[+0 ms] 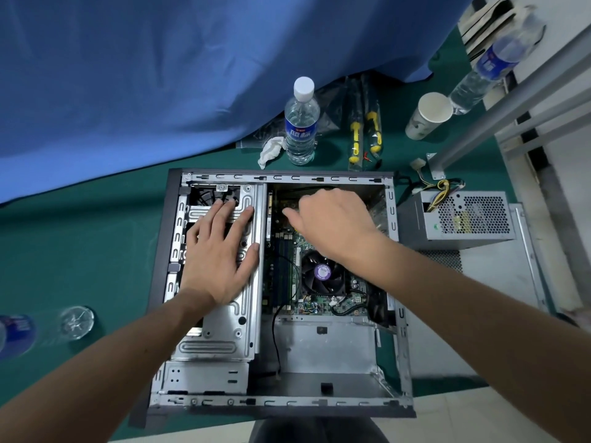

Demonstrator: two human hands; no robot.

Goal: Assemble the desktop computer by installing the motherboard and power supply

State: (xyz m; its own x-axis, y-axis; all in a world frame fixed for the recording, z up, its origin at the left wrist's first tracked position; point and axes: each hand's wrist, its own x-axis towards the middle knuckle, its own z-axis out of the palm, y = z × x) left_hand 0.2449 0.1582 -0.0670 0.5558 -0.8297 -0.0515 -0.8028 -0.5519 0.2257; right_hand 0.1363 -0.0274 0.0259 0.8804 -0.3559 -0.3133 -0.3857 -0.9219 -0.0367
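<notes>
Hidden or unclear, for your record:
- Motherboard (307,260): its 12 o'clock part lies under your right hand (332,222); you cannot tell what the fingertips touch.
- Drive cage (224,327): middle covered by your left hand (220,251).
- Bottle (16,334) at 9 o'clock: blurred, cut by the frame edge.
- Bottle label (300,131): print unreadable.
</notes>
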